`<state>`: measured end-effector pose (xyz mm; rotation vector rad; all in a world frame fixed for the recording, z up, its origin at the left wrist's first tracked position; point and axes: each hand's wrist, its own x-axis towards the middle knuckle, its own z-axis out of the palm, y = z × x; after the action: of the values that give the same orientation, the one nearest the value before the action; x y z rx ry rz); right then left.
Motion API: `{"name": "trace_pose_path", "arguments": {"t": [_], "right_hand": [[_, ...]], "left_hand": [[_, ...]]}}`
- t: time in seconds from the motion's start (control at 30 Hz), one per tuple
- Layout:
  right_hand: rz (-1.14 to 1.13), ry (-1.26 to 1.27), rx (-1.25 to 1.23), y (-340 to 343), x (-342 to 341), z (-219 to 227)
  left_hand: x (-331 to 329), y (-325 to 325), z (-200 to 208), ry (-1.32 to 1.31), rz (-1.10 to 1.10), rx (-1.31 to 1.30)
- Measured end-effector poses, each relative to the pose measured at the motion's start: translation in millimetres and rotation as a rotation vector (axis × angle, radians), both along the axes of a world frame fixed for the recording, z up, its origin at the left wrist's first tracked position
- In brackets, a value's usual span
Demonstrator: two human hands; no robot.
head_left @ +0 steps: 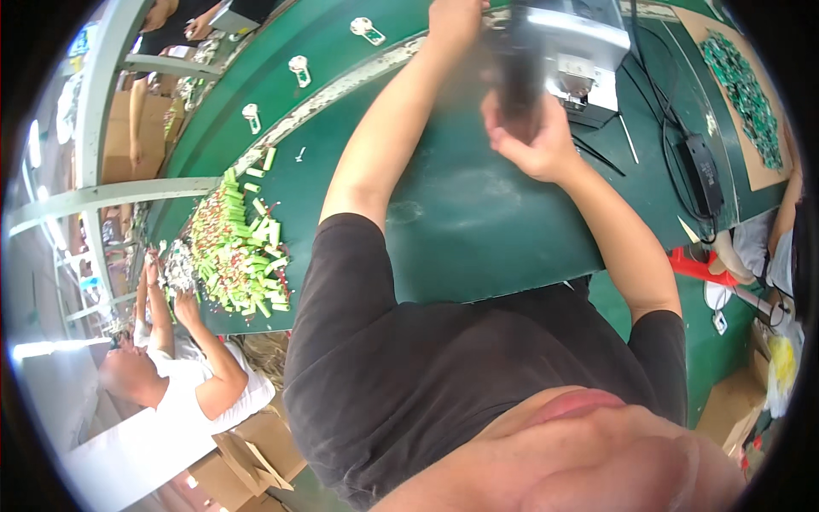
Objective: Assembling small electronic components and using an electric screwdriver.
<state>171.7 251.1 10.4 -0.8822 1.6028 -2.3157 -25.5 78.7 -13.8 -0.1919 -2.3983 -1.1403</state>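
Observation:
My right hand is wrapped around the lower end of a dark, elongated object, smeared by motion, so its kind is unclear. My left hand is at the upper edge, beyond that dark object; its fingers are cut off or blurred. Just right of the dark object stands a silver-grey metal machine with a small block-shaped fixture on its front. A thin metal rod lies on the green table beside the machine.
A heap of green cylindrical cells with red wires lies on the left. White parts sit spaced along the green strip. A black power adapter with cables and green circuit boards on cardboard are right. A co-worker sits left.

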Motion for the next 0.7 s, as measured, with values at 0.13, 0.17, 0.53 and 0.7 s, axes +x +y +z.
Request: {"name": "trace_pose_path", "arguments": {"t": [0.13,0.17,0.53,0.7], "right_hand": [[-0.071,0.0,-0.069,13.1,2.2,7.3],[-0.074,0.046,-0.108,8.6,2.3,11.4],[-0.241,0.449,-0.245,33.4,-27.7,58.9],[-0.471,0.548,-0.001,50.9,-30.5,73.9]], "left_hand": [[101.3,-0.8,33.6,0.157,-0.084,-0.612],[126.9,-9.2,41.8,0.145,-0.114,-0.64],[272.8,-3.9,8.0,0.155,-0.381,-0.478],[263.8,-10.7,11.6,0.339,-0.375,-0.398]]}}
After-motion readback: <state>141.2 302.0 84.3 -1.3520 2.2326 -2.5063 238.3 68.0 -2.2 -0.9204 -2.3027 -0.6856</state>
